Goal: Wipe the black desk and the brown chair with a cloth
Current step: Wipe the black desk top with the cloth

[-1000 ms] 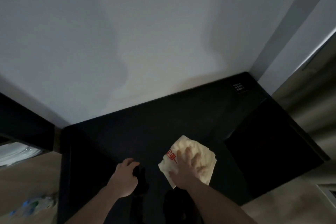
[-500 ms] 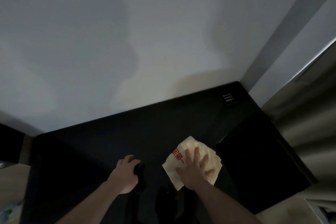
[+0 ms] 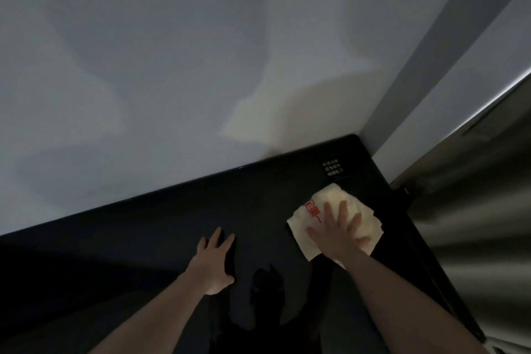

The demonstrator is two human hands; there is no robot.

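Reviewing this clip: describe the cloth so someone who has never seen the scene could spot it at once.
Start at the black desk set against the pale wall, and follow it toward its far right corner. There the right hand presses flat on the cloth. It is the only pale thing on the dark top, cream with red printed characters.

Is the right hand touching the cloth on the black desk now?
Touching. The head view shows the right hand lying flat with spread fingers on the cloth, pressing it onto the black desk.
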